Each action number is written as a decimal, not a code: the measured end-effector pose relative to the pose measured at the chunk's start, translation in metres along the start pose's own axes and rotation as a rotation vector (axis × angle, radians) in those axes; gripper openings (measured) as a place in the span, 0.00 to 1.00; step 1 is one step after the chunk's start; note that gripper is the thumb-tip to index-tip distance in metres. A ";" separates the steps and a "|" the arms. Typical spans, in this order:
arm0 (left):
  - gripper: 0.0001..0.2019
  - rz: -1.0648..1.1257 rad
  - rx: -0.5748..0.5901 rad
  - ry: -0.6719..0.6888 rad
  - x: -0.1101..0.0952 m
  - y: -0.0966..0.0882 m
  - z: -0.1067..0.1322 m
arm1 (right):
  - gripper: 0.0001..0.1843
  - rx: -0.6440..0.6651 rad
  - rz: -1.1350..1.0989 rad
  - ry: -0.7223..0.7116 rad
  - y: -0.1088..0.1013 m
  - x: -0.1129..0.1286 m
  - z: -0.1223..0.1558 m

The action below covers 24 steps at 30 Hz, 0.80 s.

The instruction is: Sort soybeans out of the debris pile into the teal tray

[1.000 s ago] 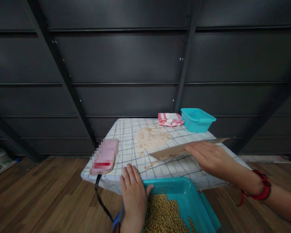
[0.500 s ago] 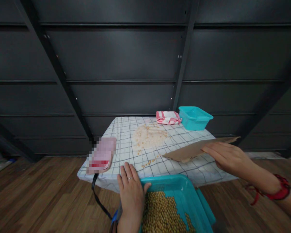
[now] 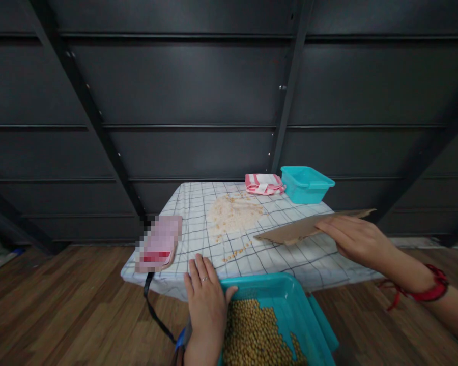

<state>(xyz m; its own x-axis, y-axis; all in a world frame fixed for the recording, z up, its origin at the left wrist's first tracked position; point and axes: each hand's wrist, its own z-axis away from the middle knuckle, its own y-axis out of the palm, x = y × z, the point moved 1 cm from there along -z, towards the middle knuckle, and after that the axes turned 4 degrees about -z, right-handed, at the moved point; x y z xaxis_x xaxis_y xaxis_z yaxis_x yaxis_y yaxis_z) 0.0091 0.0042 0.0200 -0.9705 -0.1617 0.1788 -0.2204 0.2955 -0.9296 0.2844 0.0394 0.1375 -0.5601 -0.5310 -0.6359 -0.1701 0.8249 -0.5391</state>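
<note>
Since a second earlier, the right hand (image 3: 356,239) had carried the cardboard (image 3: 290,233) rightward, off the spilled grain (image 3: 232,216). It gripped the sheet's right end, holding it tilted above the table (image 3: 320,264). The left hand (image 3: 206,300) clasped the near-left corner of the tray (image 3: 290,295), thumb over the rim. Beans (image 3: 252,330) lay in the tray. A small tub (image 3: 307,184) and a striped cloth (image 3: 264,184) sat at the table's far edge.

Brown cardboard sheet (image 3: 290,233), tilted, over tablecloth (image 3: 198,213); teal tray (image 3: 286,295) holding beans (image 3: 252,330) at its near edge.
</note>
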 end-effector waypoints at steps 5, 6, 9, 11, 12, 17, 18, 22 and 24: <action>0.39 0.002 0.025 -0.007 0.000 -0.001 -0.001 | 0.18 0.015 -0.011 -0.006 0.001 0.001 0.001; 0.39 0.006 0.028 -0.006 0.000 -0.001 -0.001 | 0.18 0.010 -0.016 -0.002 0.001 0.002 0.002; 0.40 -0.001 0.026 -0.007 0.000 -0.001 -0.001 | 0.18 0.016 -0.040 0.009 -0.002 0.007 0.004; 0.40 -0.025 0.013 -0.009 0.000 0.000 -0.001 | 0.19 0.030 -0.060 0.031 -0.005 0.009 0.005; 0.40 -0.039 0.004 -0.007 0.000 0.000 -0.001 | 0.19 0.038 -0.071 0.046 -0.006 0.010 0.005; 0.39 -0.089 -0.030 0.015 0.000 0.001 0.000 | 0.21 0.066 -0.089 0.087 -0.009 0.010 0.003; 0.39 -0.093 -0.030 0.017 0.000 0.002 0.000 | 0.21 0.078 -0.080 0.082 -0.010 0.010 0.003; 0.39 -0.100 -0.007 0.007 -0.001 0.001 0.000 | 0.20 0.125 -0.062 0.055 -0.012 0.013 0.003; 0.40 -0.091 0.011 0.003 -0.001 0.000 -0.001 | 0.20 0.131 -0.079 0.060 -0.016 0.017 0.002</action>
<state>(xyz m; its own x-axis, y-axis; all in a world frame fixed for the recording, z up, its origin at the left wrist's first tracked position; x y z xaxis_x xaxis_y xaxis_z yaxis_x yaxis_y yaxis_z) 0.0098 0.0054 0.0198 -0.9468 -0.1849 0.2635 -0.3067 0.2689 -0.9131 0.2792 0.0170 0.1339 -0.5975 -0.5777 -0.5562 -0.1105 0.7463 -0.6564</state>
